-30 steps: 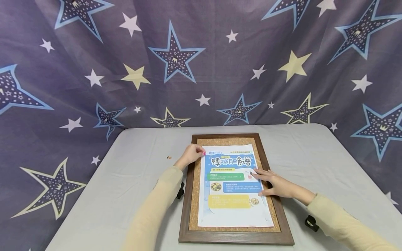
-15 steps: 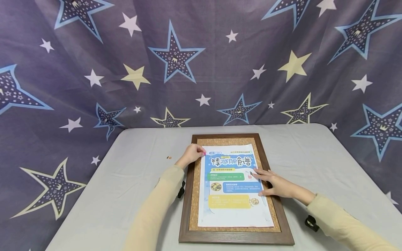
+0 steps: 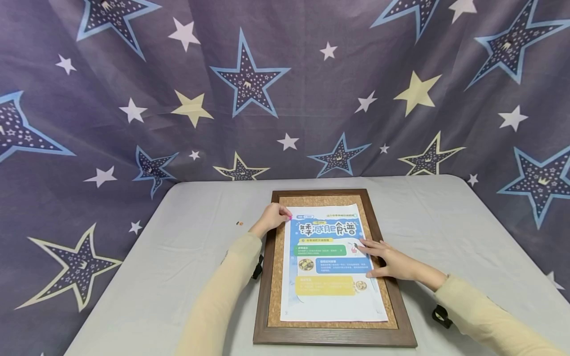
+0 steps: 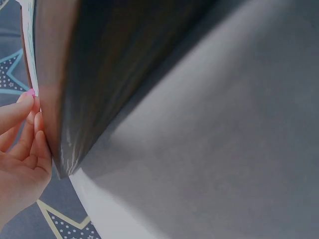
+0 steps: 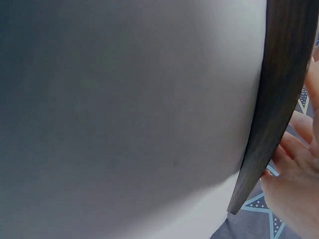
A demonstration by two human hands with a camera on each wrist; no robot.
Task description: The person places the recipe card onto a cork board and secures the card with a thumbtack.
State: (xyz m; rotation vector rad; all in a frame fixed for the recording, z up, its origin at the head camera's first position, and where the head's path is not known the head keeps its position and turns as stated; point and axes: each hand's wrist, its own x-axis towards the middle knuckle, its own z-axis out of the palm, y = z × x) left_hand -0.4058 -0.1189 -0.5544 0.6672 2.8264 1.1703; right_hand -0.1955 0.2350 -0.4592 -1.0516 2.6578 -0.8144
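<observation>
A printed poster (image 3: pixel 334 304) with blue, green and yellow panels lies on a cork board (image 3: pixel 318 200) in a dark wooden frame (image 3: pixel 334 337). At the poster's upper left corner, my left hand (image 3: pixel 272 217) pinches a small pink push pin (image 4: pixel 31 92) between thumb and fingertips. The pin's point is hidden. My right hand (image 3: pixel 394 261) rests on the poster's right edge with fingers spread, its palm side over the frame's right side. In the right wrist view, the frame's edge partly covers the right hand's fingers.
The board lies on a table with a pale grey cloth (image 3: pixel 187 237). Two tiny brownish bits (image 3: pixel 239 223), too small to identify, lie left of the frame. A dark curtain (image 3: pixel 294 44) printed with stars hangs behind the table.
</observation>
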